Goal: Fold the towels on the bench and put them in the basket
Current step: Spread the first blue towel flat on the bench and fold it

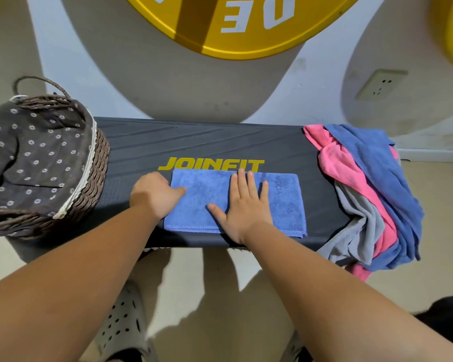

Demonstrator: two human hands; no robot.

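Observation:
A folded blue towel (202,202) lies flat near the front edge of the dark bench (207,142). My right hand (246,205) rests flat on its middle, fingers spread. At the towel's left edge my left hand (154,194) has its fingers curled, thumb on the cloth and fingertips hidden, so a grip is not clear. A wicker basket (89,184) with a dark flowered lining stands on the bench's left end and looks empty. A heap of unfolded towels, pink (351,168), blue (377,163) and grey (361,226), hangs over the bench's right end.
The bench stands against a white and grey wall with a wall socket (381,84) at the right. A large yellow disc (233,24) hangs above. My feet in pale perforated clogs (123,327) are on the beige floor below the bench.

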